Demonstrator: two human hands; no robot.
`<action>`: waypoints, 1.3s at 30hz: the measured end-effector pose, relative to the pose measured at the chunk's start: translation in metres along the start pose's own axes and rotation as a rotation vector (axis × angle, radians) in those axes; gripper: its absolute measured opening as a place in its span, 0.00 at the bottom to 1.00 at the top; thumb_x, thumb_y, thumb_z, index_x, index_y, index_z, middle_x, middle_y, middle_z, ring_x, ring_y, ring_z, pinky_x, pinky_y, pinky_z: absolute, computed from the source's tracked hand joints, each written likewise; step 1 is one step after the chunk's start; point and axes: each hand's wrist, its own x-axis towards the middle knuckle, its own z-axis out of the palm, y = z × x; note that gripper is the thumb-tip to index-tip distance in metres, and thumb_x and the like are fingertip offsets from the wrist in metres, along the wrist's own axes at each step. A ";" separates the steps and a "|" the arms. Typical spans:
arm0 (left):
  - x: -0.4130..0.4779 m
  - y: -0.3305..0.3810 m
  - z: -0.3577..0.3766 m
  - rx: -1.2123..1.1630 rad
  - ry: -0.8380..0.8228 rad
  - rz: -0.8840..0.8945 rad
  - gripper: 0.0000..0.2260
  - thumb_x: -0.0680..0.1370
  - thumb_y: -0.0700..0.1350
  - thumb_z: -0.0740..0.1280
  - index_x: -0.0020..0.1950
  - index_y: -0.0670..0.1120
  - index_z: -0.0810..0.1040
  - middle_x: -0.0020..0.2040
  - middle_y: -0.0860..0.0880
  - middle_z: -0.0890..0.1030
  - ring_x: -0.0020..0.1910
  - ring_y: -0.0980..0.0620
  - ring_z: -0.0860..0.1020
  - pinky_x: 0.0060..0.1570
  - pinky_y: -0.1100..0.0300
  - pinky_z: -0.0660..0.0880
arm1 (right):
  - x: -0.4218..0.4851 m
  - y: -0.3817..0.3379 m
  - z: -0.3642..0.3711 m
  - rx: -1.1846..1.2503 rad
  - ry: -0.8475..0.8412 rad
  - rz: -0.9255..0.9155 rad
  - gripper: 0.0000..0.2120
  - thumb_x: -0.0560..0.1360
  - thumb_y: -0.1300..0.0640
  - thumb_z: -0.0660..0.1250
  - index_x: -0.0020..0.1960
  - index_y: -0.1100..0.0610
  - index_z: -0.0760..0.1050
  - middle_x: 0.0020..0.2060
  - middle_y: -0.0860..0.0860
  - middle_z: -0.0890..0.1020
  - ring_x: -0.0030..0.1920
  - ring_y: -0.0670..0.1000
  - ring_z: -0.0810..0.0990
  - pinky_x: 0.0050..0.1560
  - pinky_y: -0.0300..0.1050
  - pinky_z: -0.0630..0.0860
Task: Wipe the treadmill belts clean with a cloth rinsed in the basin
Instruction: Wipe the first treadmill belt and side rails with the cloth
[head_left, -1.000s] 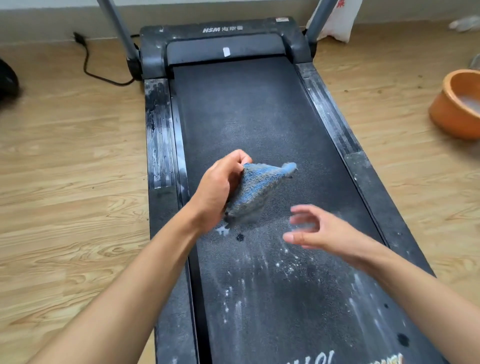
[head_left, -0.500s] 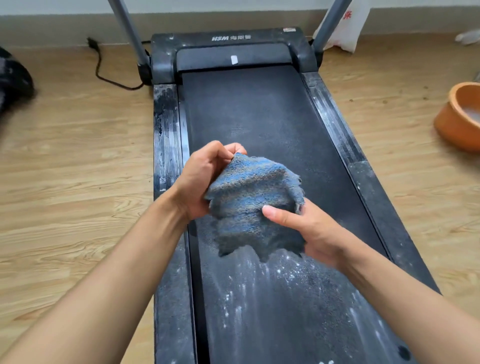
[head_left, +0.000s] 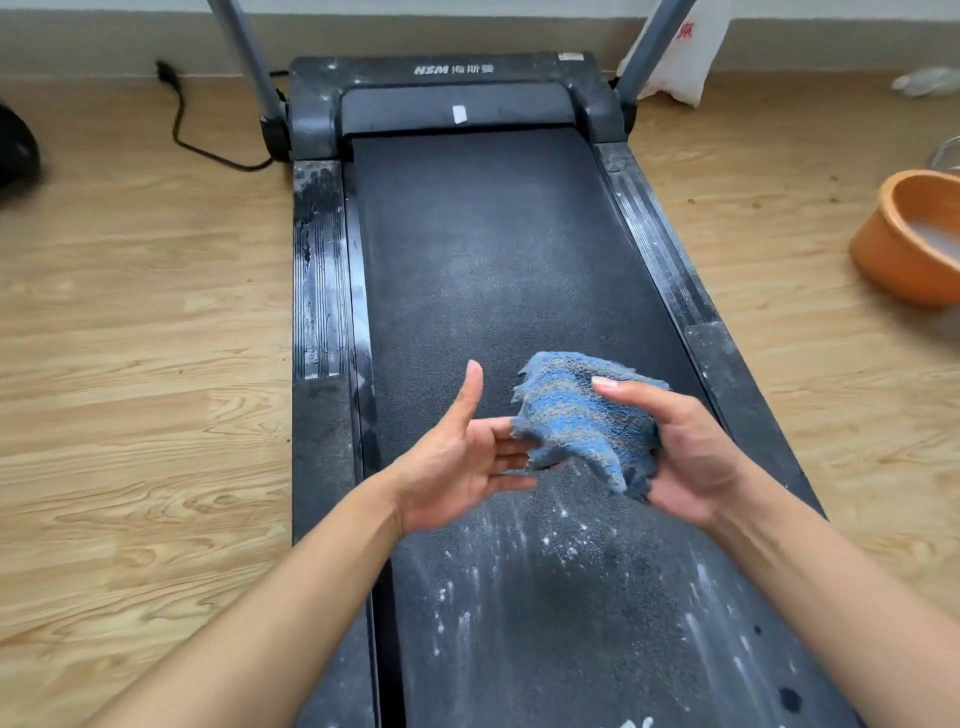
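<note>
Right grip holds cloth above belt; basin well right.

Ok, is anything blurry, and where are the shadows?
Head view: cloth and right hand look sharp; the left hand has slightly smeared fingers; the basin at the right edge is soft; a faint shadow lies on the belt below the hands.

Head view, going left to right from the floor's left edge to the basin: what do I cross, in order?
dark object → power cord → left side rail → left hand → cloth → right hand → basin
</note>
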 end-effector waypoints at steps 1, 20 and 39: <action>-0.001 0.000 0.005 -0.045 -0.010 0.063 0.43 0.79 0.74 0.50 0.76 0.40 0.74 0.70 0.40 0.79 0.71 0.41 0.76 0.73 0.48 0.69 | 0.000 -0.001 -0.003 0.002 0.002 0.007 0.22 0.77 0.57 0.65 0.68 0.64 0.79 0.64 0.63 0.82 0.64 0.60 0.83 0.61 0.52 0.81; 0.012 0.017 0.006 0.530 0.798 0.591 0.19 0.74 0.59 0.77 0.38 0.45 0.79 0.34 0.52 0.76 0.34 0.56 0.70 0.38 0.56 0.67 | 0.016 0.015 -0.039 -0.382 0.406 -0.404 0.31 0.61 0.38 0.83 0.45 0.66 0.85 0.47 0.59 0.85 0.46 0.55 0.82 0.54 0.63 0.80; 0.005 0.034 0.007 0.280 0.591 0.632 0.21 0.70 0.42 0.82 0.62 0.46 0.81 0.58 0.47 0.86 0.54 0.45 0.86 0.61 0.49 0.82 | 0.010 -0.002 -0.030 -0.590 0.451 -0.538 0.07 0.75 0.61 0.78 0.49 0.52 0.83 0.46 0.50 0.87 0.43 0.43 0.82 0.51 0.44 0.80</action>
